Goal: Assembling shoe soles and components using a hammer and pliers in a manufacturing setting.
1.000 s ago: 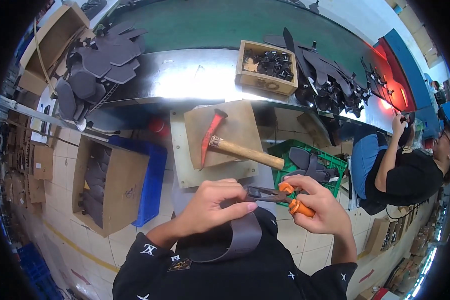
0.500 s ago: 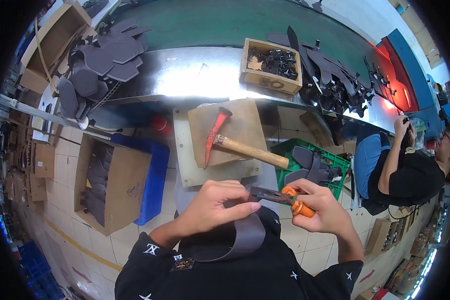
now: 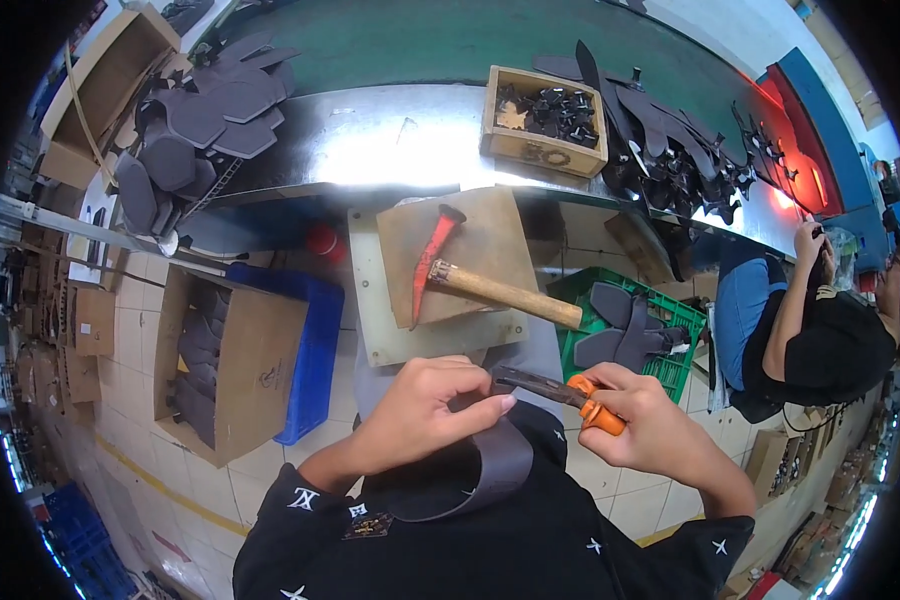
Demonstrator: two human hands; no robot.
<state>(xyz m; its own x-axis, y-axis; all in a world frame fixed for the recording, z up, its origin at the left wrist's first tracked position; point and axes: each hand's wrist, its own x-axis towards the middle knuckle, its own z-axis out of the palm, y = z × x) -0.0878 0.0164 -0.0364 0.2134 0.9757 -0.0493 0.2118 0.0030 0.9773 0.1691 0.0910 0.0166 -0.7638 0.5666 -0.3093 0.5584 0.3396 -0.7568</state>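
Note:
My right hand (image 3: 642, 422) is wrapped round the orange handles of a pair of pliers (image 3: 602, 408). Their dark jaws (image 3: 530, 384) point left and reach the fingertips of my left hand (image 3: 432, 415). That hand pinches a dark, flexible strip (image 3: 503, 463), which bends in a loop below the fingers in front of my black shirt. The strip's upper end is hidden by my fingers, so I cannot tell whether the jaws grip it. Just beyond my hands, a hammer (image 3: 500, 292) with a red head and wooden handle lies on a brown board (image 3: 515, 235).
A wooden box (image 3: 545, 158) of small black parts stands on the metal-edged bench (image 3: 370, 135), with dark flat pieces (image 3: 210, 115) piled at left. A cardboard box (image 3: 260, 370) and blue crate (image 3: 315, 350) stand left, a green crate (image 3: 682, 375) right. A person (image 3: 820, 340) sits further right.
The orange handles have come closer together in my right hand. The view has shifted slightly; my left hand keeps its pinch on the strip.

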